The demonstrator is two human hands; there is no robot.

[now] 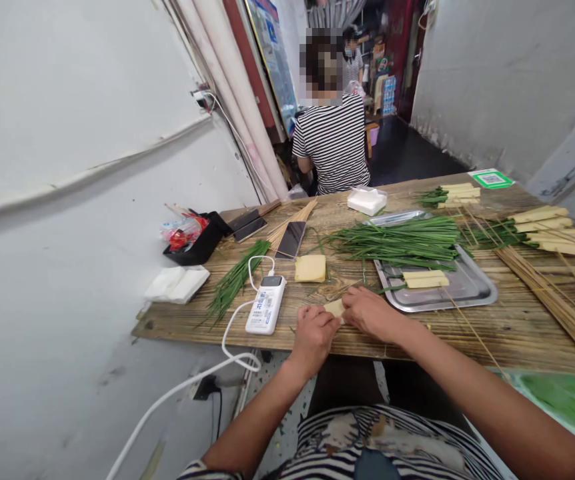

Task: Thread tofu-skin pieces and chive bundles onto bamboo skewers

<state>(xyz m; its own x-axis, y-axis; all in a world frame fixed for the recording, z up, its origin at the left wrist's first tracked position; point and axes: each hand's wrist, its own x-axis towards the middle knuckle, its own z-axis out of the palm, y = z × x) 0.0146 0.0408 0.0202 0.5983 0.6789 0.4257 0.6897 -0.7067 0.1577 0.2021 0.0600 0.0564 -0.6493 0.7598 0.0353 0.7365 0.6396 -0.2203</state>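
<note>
Pinching a pale yellow piece (335, 307) at the near edge of the worktop (182, 327), partly hidden by both hands: fingers of the left hand (314, 335) closed on its left end, fingers of the right hand (371, 312) bent over its right end. Rolled or only folded, impossible to tell. Left along the same edge, a white power bank (266, 305), cabled. To the right, thin sticks (550, 297) slanting toward the near right corner. Set back from the near edge, a metal tray (475, 287), bearing yellow rolls (425, 279) in front, long green stalks (397, 239) behind. At the left edge, white tissues (177, 285). Just beyond the hands, a stack of yellow sheets (310, 268), then a dark phone (291, 240). Near the far edge, a white packet (366, 200); at the far right corner, a green card (491, 179). Past the far edge, a person in stripes (335, 143), back turned.
</note>
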